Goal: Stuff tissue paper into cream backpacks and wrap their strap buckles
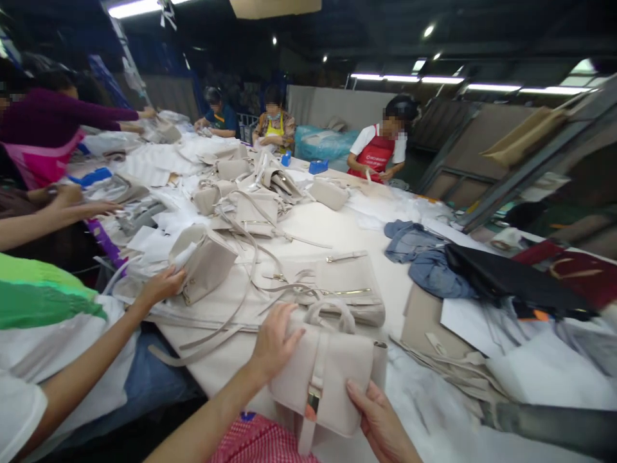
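Note:
A beige handbag (332, 376) with a top handle and a front strap with a gold clasp lies at the near edge of the table. My left hand (274, 344) rests on its upper left corner, fingers curled over the edge. My right hand (380, 424) grips its lower right side, thumb on the front. Just behind it lies another flat beige bag (344, 283) with loose straps.
A co-worker's hand (161, 286) at my left holds a beige bag (205, 263). Several more beige bags (250, 193) and white paper cover the long table (337, 231). Blue and black cloth (463, 267) lies at right. Other people work along the far sides.

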The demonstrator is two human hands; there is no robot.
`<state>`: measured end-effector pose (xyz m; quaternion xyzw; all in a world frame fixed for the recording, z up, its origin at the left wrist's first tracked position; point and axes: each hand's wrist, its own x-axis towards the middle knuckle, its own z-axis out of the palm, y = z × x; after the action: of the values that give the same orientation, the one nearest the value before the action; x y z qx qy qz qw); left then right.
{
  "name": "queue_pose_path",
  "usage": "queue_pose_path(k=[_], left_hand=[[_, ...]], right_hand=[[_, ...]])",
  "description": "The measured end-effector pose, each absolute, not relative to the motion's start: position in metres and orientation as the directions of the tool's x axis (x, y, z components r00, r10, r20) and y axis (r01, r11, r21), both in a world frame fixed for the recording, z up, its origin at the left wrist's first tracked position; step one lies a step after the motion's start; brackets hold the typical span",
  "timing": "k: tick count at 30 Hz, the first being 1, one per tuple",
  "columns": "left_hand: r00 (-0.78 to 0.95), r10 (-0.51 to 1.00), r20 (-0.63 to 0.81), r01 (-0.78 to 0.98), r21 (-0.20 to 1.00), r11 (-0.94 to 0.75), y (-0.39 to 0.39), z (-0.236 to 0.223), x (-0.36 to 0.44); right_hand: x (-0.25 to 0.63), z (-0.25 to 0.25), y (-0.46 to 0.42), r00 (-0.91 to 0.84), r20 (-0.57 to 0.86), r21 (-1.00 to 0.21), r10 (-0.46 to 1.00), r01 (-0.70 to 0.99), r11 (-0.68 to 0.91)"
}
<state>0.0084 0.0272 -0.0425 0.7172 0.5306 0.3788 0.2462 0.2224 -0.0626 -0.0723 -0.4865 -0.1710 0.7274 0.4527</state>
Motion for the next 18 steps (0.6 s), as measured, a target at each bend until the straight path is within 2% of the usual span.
queue_pose_path(k=[5,11,14,16,17,18], left_hand=[[0.435,0.900,0.030,0.411,0.883,-0.229,0.068,-0.021,0.025],[0.562,0.824,-0.075,0.329,0.934,-0.140,0.068,0.029,0.021],[0.601,0.788,-0.135,0.343,0.934,-0.101,0.067,0.033,0.017],[0.595,0.786,-0.168,0.347,0.936,-0.064,0.068,0.031,0.018],[0.590,0.786,-0.187,0.351,0.936,-0.041,0.068,0.030,0.019],[0.586,0.784,-0.205,0.354,0.935,-0.020,0.067,0.029,0.020]], right_hand=[[0.226,-0.061,-0.064,-0.128,-0.454,-0.780,0.882,-0.421,-0.463],[0.234,-0.037,-0.069,-0.218,-0.346,-0.871,0.912,-0.288,-0.399],[0.260,-0.045,-0.062,-0.167,-0.422,-0.893,0.891,-0.091,-0.440],[0.292,-0.055,-0.045,0.039,-0.433,-0.892,0.901,0.124,-0.434],[0.311,-0.061,-0.034,0.184,-0.362,-0.871,0.914,0.282,-0.402],[0.330,-0.068,-0.020,0.311,-0.248,-0.746,0.918,0.543,-0.385]])
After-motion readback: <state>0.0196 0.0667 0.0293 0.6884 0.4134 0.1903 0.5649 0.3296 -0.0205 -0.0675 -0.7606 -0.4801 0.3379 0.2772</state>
